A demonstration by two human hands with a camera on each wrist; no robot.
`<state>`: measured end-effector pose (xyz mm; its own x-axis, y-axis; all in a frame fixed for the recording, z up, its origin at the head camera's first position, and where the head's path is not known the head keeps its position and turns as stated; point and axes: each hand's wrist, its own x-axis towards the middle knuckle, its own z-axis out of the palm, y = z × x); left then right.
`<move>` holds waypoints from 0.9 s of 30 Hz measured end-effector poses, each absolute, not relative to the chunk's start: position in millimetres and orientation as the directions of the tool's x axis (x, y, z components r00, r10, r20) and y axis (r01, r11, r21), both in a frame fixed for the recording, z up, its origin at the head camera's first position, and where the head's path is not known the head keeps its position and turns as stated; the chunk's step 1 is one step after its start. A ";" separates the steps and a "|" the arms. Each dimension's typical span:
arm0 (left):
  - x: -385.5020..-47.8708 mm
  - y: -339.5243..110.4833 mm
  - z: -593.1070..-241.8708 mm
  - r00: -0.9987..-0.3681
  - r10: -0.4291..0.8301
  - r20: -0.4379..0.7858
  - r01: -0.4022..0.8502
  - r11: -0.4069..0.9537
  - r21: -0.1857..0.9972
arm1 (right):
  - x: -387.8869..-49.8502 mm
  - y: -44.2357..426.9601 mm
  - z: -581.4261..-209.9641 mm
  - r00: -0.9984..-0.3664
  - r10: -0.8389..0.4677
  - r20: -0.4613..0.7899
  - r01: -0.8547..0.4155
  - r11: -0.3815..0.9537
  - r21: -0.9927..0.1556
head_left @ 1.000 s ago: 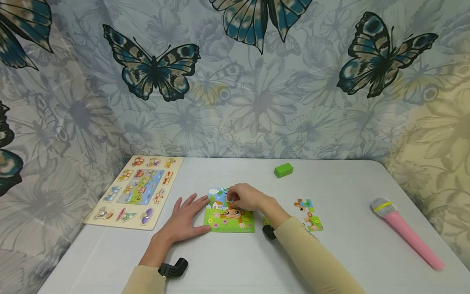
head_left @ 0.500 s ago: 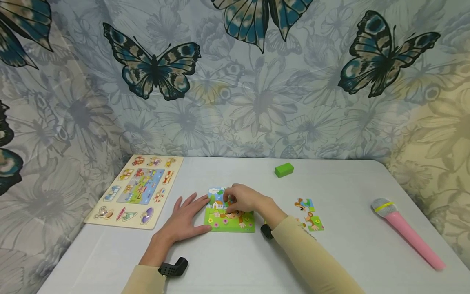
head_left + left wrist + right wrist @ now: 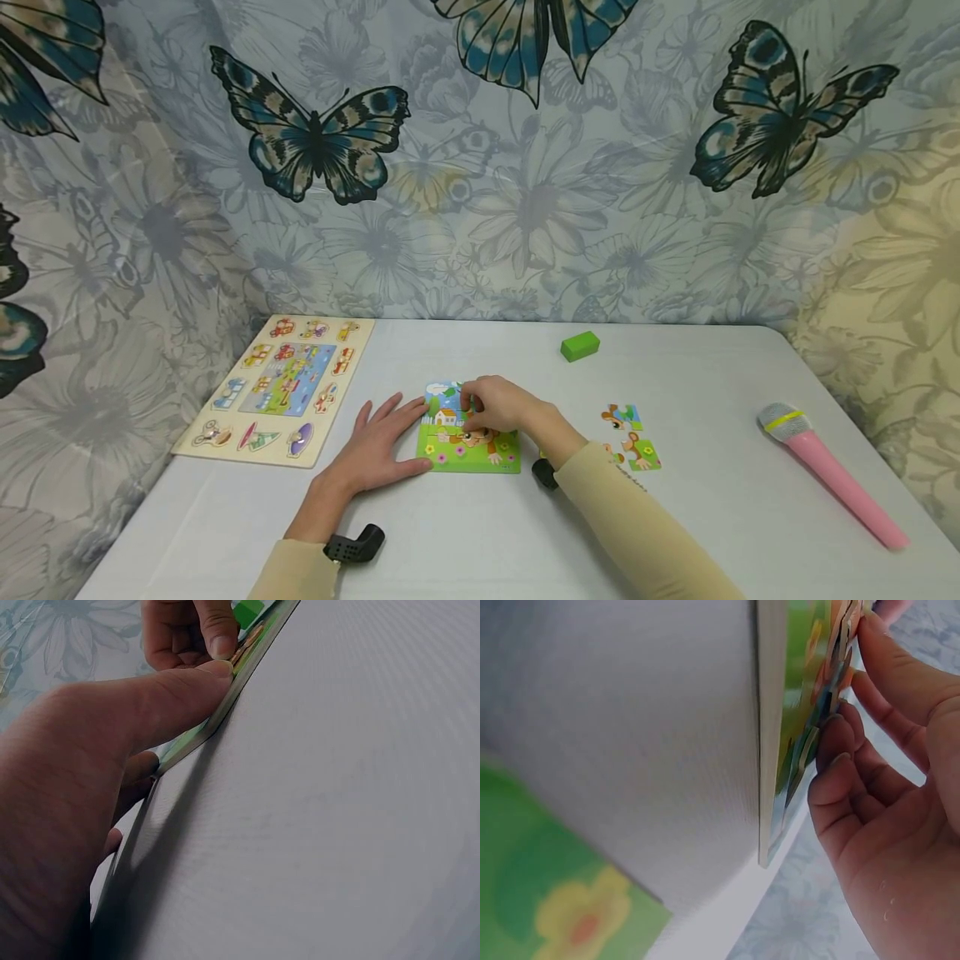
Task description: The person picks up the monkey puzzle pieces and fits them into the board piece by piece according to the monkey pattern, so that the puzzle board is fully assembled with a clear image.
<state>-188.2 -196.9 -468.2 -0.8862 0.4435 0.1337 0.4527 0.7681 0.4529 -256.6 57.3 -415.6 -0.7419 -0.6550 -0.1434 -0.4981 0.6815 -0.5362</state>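
A small picture puzzle board with a monkey, a house and flowers lies in front of the person. The left hand rests spread at its left side, with the thumb on the board's near edge in the left wrist view. Over the board's upper middle, the right hand has its fingers curled down. In the right wrist view the right hand pinches a thin puzzle piece that stands slightly proud of the board; fingers hide part of it.
Loose pieces lie right of the board, some partly behind the right sleeve. A green block sits farther back, a pink toy microphone at the right. A larger wooden board with vehicle pictures lies at the left.
Compared with a second ago, the right hand has shifted slightly left over the board, covering more of the monkey's face. The left hand has stayed in place.
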 end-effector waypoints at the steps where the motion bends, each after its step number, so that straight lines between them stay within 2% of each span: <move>1: -188.2 -197.0 -468.4 -0.887 0.442 0.135 0.452 0.768 0.454 | -257.0 57.0 -415.7 -0.743 -0.654 -0.141 -0.497 0.680 -0.539; 18: -188.8 -196.4 -467.0 -0.883 0.447 0.139 0.459 0.767 0.449 | -265.0 54.9 -419.9 -0.738 -0.663 -0.128 -0.505 0.668 -0.546; 27: -187.3 -197.0 -466.2 -0.885 0.446 0.136 0.455 0.764 0.457 | -262.2 51.2 -417.8 -0.738 -0.655 -0.164 -0.482 0.681 -0.551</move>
<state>-187.3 -197.0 -466.2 -0.8848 0.4455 0.1363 0.4551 0.7639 0.4575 -262.2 51.2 -417.8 -0.7375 -0.6551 -0.1641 -0.4821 0.6809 -0.5513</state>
